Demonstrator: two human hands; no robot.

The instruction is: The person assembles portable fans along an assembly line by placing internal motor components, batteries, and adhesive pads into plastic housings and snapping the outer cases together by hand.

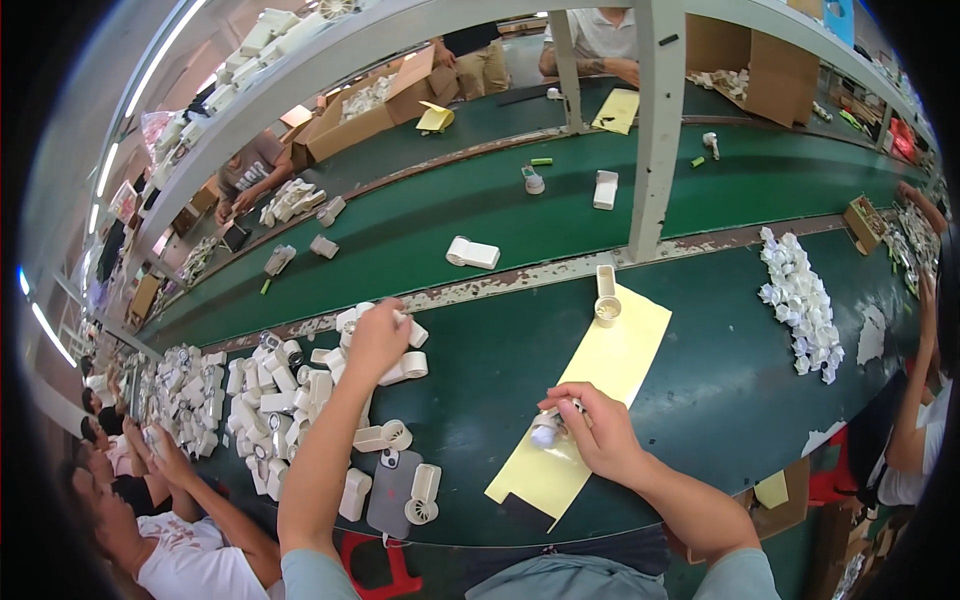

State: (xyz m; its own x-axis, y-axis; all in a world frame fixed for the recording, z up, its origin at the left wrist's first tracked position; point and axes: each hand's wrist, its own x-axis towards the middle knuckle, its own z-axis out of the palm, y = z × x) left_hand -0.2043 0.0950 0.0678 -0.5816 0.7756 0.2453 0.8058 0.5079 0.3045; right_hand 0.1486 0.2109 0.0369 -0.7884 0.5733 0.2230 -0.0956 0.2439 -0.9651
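My left hand [378,342] reaches to the far edge of a heap of white plastic housings [285,400], its fingers curled round a white plastic part that they mostly cover. Over a yellow sheet [610,365] on the table, my right hand [592,428] is closed on a small whitish part [545,434], blurred and partly hidden by the fingers. At the sheet's far end lies one white housing with a round vented end [607,308]. A grey phone [394,490] rests near the table's front edge, with a similar housing [424,492] overlapping its right side.
Beyond a chipped ledge, a green conveyor belt [400,245] carries scattered white housings [472,253]. A grey post [652,130] rises from the ledge. Small white parts [800,305] cluster on the right. Co-workers sit at both sides, one person [180,540] close on the left.
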